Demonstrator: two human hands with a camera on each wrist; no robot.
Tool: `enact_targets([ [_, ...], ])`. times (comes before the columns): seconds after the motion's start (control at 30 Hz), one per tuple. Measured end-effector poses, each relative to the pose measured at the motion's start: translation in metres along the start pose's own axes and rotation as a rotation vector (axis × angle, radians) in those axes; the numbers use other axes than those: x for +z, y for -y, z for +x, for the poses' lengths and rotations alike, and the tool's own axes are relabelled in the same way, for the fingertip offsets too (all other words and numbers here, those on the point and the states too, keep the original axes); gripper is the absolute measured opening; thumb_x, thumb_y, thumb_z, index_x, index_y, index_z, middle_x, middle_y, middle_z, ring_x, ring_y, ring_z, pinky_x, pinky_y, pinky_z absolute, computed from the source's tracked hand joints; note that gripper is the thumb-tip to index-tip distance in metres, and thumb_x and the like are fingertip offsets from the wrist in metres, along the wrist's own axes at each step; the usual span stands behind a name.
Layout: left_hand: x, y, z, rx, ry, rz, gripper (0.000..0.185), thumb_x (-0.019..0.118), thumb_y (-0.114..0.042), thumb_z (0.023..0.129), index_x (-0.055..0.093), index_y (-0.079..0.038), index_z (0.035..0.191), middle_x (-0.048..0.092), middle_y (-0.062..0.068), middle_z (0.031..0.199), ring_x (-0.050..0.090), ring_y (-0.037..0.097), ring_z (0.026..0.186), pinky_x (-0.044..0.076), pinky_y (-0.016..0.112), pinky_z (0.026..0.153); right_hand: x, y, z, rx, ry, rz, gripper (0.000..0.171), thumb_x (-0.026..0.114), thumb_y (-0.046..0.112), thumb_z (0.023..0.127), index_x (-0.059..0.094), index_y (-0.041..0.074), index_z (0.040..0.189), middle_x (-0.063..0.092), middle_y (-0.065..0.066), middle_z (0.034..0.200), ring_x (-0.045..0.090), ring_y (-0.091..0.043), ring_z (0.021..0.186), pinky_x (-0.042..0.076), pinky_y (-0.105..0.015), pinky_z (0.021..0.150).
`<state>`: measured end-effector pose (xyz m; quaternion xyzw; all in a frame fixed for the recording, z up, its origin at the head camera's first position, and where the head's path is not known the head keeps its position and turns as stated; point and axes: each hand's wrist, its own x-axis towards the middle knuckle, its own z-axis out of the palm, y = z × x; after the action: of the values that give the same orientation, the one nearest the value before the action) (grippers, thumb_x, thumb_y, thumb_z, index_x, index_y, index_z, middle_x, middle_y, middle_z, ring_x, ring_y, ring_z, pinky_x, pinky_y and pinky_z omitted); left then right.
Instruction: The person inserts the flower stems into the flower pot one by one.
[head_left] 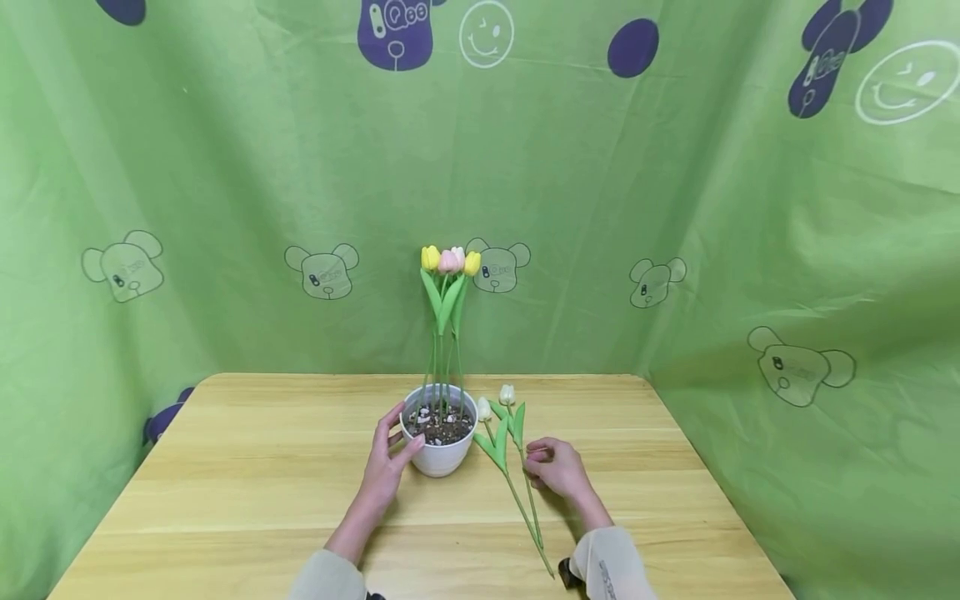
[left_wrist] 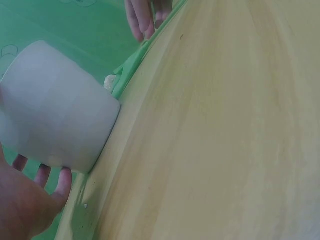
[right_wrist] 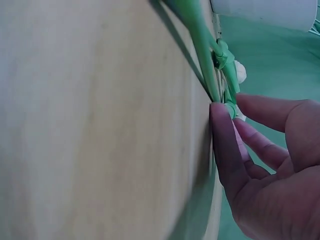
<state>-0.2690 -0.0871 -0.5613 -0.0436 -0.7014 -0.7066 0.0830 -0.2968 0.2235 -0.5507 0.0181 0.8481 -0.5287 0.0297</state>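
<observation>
A white flower pot point(head_left: 441, 458) of dark soil stands on the table, with yellow and pink tulips point(head_left: 448, 261) upright in it. My left hand point(head_left: 385, 471) holds the pot at its left side, thumb at the front rim; its bent fingertips lie along the wall in the left wrist view. Two white tulips point(head_left: 507, 395) with green leaves lie on the table to the right of the pot, stems towards me. At the stem point(head_left: 528, 487) of the right one is my right hand point(head_left: 560, 468). In the right wrist view an index fingertip point(right_wrist: 218, 111) meets the stem, thumb apart from it.
The light wooden table point(head_left: 247, 467) reaches back to a green printed cloth point(head_left: 570, 192), which also hangs at both sides. A dark band point(head_left: 570, 574) shows at the right sleeve, near the stem ends.
</observation>
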Motion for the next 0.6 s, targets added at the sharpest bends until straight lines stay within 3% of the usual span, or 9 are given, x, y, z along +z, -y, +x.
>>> enact_targets([
  [0.33,0.0000,0.0002,-0.0017,-0.005,0.000,0.004,0.071,0.070,-0.030,0.098,0.034,-0.026,0.160,0.030,0.017,0.164,0.043,0.047,0.141,0.043,0.068,0.111,0.0039,0.0015,-0.0002,0.063,0.025,0.025,0.041,0.080,-0.012,0.077,0.065,-0.010,0.114,0.069,-0.022,0.099,0.068,-0.022,0.072,0.064,-0.034,0.063],
  [0.6,-0.0003,0.0006,-0.0004,-0.005,-0.002,0.006,0.072,0.070,-0.032,0.098,0.034,-0.027,0.160,0.030,0.016,0.165,0.043,0.047,0.142,0.043,0.068,0.111,0.0031,0.0022,0.0025,0.084,0.008,-0.003,0.034,0.077,-0.015,0.076,0.068,-0.010,0.109,0.071,-0.019,0.092,0.069,-0.021,0.067,0.064,-0.033,0.060],
])
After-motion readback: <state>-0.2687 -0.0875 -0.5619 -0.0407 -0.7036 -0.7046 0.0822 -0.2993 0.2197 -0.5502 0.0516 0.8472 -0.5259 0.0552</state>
